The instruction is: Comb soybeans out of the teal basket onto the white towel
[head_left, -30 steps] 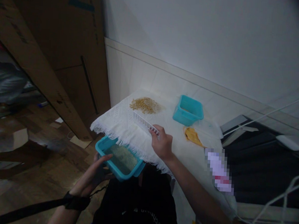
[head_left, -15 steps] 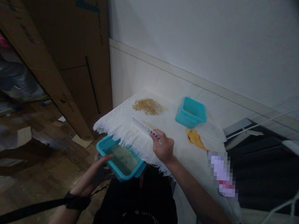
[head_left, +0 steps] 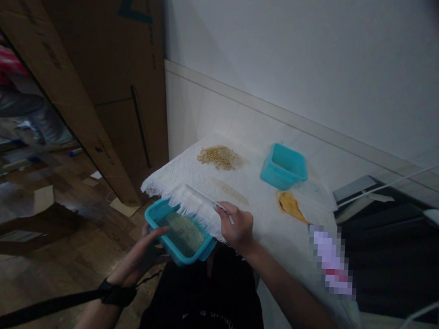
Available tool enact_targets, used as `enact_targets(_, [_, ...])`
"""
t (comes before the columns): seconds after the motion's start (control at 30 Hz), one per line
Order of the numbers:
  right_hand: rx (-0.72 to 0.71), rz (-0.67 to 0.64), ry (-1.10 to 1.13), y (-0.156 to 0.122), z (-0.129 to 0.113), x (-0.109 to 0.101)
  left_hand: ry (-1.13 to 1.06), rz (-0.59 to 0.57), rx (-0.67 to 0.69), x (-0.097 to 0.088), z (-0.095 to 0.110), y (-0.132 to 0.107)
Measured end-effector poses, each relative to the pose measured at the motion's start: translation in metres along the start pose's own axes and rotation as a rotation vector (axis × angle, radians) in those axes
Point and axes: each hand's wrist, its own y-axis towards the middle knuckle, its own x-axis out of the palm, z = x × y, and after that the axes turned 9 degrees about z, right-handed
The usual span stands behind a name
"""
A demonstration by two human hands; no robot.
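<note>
My left hand (head_left: 146, 251) grips the near left side of a turquoise plastic container (head_left: 179, 258), its thumb over the rim. Pale small grains (head_left: 186, 234) that look like rice lie inside. The container is just below the fringed edge of a white cloth (head_left: 188, 202). Pinched in my right hand (head_left: 238, 227) is a thin white strip (head_left: 202, 195), seen nearly edge-on and lying low over the cloth near that fringe. Behind it a thin streak of pale grains (head_left: 229, 190) lies on the cloth. Farther back sits a pile of yellowish beans (head_left: 218, 157) with paler grains beside it.
A second turquoise container (head_left: 283, 175) stands at the back right by the wall (head_left: 313, 66). In front of it lies an orange-yellow spoon-shaped thing (head_left: 291, 205), next to a blurred-out lilac item (head_left: 332, 261). A large cardboard box (head_left: 129, 120) rises at left; cables (head_left: 418, 312) hang at right.
My right hand has drawn the white strip toward the fringe and the container, tipping it to nearly edge-on. A streak of grains now shows behind it. My left hand keeps its hold.
</note>
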Motion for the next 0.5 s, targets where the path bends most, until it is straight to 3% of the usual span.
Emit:
enact_targets(0.13, [0.017,-0.087,-0.039,-0.004,0.002,0.007,-0.005,-0.005,0.004,0.000,-0.002,0.002])
enact_targets(0.23, [-0.019,-0.126,0.029,-0.011,-0.010,0.005,0.010,-0.011,0.008,0.000,-0.002,0.001])
enact_targets(0.37, [-0.098,-0.073,0.187,-0.014,-0.040,-0.007,-0.003,-0.016,0.028,0.002,0.000,-0.002])
enact_targets(0.5, [-0.001,-0.016,0.157,-0.007,-0.045,-0.028,0.002,-0.025,0.011,0.002,0.000,-0.001])
